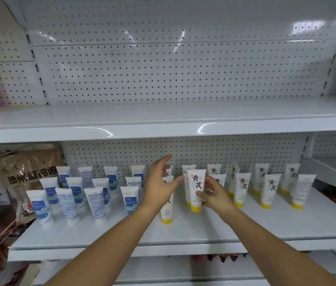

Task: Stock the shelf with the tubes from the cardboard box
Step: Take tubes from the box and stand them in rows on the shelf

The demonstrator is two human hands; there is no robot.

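Stocking is well advanced: blue-label tubes (93, 193) stand in rows on the shelf (183, 234) at left, yellow-capped tubes (270, 186) at right. My right hand (214, 193) pinches a tube (196, 184) upright in the middle; my left hand (161, 182) hovers open beside it. The cardboard box is out of view, so I cannot tell how much stock remains

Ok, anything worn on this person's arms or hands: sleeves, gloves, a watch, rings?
No. The left forearm and right forearm are bare as far as the frame shows, with no sleeve edge in view. The left hand and right hand are ungloved, and no watch, bracelet or ring shows on the visible fingers or wrists.
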